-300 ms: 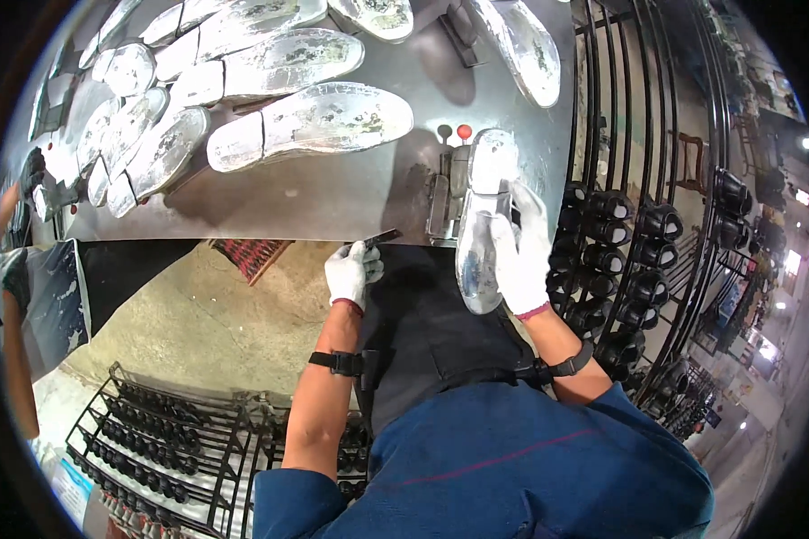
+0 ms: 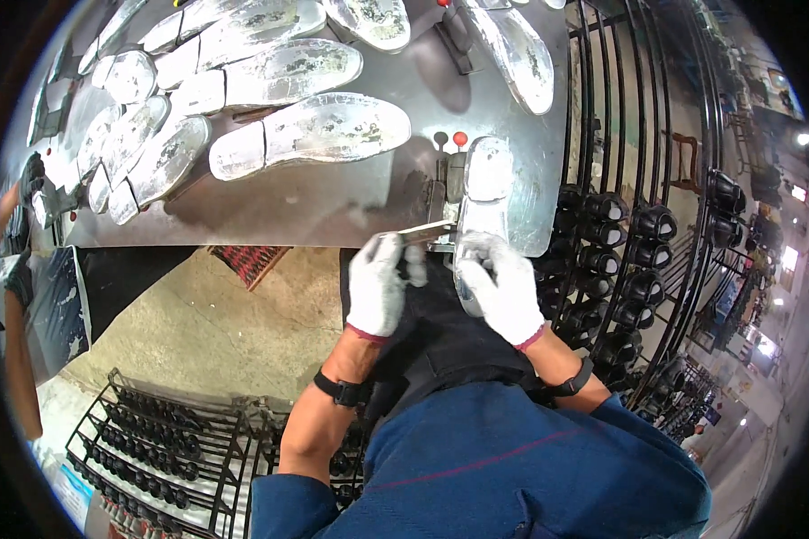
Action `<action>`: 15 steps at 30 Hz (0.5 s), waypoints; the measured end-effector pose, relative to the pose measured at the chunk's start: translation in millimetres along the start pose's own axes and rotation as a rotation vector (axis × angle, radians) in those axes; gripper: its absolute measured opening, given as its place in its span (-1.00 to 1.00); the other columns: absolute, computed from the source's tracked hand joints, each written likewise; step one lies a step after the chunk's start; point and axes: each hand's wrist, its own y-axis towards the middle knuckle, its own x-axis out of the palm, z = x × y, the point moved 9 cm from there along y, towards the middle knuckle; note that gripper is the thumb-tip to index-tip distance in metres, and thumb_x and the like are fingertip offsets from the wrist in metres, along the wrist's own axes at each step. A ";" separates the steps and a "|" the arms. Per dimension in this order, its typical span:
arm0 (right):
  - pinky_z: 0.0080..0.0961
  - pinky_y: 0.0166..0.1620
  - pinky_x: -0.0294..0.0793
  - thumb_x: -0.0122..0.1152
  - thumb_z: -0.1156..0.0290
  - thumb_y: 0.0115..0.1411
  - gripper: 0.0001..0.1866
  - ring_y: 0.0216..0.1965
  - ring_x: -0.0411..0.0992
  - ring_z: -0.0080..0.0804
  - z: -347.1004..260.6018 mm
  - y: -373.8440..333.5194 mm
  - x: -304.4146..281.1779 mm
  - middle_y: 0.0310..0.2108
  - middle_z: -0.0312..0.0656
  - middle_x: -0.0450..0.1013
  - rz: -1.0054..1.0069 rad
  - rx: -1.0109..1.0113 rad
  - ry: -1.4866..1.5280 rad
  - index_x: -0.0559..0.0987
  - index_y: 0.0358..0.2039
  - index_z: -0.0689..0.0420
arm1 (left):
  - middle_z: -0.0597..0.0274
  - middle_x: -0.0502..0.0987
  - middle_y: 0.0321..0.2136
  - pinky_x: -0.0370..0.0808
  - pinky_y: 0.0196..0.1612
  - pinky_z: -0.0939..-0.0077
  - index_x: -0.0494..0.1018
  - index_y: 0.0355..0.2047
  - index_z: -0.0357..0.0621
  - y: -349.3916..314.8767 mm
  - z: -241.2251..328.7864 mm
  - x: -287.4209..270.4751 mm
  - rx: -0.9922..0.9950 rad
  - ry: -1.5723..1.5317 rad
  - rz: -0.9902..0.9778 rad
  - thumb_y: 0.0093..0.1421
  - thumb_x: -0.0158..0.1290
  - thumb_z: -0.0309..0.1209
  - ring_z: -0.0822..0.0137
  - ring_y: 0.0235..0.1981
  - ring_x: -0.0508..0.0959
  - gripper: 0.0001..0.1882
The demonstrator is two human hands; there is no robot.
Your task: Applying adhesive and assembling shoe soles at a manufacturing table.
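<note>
My left hand (image 2: pixel 379 280), in a white glove, is closed around a thin, flat, pale strip-like tool (image 2: pixel 430 227). The tool's tip points right, toward a silver metal shoe last (image 2: pixel 488 175) that lies sole up over the table's near edge. On the near part of that last, my gloved right hand (image 2: pixel 499 277) rests with curled fingers gripping it, hiding much of its surface. Just left of the last are a metal fixture (image 2: pixel 439 205) and a red ball knob (image 2: pixel 459 139).
Several other metal lasts (image 2: pixel 319 135) cover the left and far side of the metal table (image 2: pixel 279 216). Black racks holding dark shoes (image 2: pixel 602 260) stand close on the right. Another rack (image 2: pixel 153 449) is at lower left. At the far left a co-worker's gloved hand (image 2: pixel 18 274) shows.
My left hand has moved right and up with the tool, bringing it to the last. My right hand has slid down the last toward its near end, its fingers now more curled.
</note>
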 end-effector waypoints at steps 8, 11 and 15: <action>-0.30 -0.43 0.46 0.21 0.22 0.43 -0.65 -0.58 0.51 -0.23 22.5 18.5 1.1 -0.59 -0.03 0.55 0.093 0.186 0.167 0.67 -0.37 0.26 | 0.34 0.53 -0.49 0.42 -0.47 0.58 0.55 -0.20 -0.24 23.7 -8.4 60.5 -0.105 0.195 -0.223 0.50 0.01 -0.31 0.53 -0.54 0.48 -0.75; -0.40 -0.47 0.39 0.18 0.27 0.45 -0.66 -0.60 0.43 -0.44 29.1 18.2 4.4 -0.58 -0.21 0.54 0.081 0.295 0.266 0.66 -0.37 0.26 | 0.32 0.52 -0.51 0.39 -0.54 0.59 0.53 -0.21 -0.22 27.1 -6.0 68.2 -0.151 0.265 -0.315 0.52 -0.03 -0.30 0.50 -0.60 0.45 -0.74; -0.47 -0.51 0.33 0.14 0.34 0.47 -0.71 -0.61 0.37 -0.61 37.6 21.8 -13.7 -0.59 -0.34 0.51 0.246 0.216 0.132 0.64 -0.34 0.26 | 0.30 0.55 -0.50 0.43 -0.53 0.59 0.54 -0.19 -0.24 42.8 -4.1 60.8 -0.026 0.415 -0.315 0.52 -0.04 -0.30 0.49 -0.61 0.48 -0.73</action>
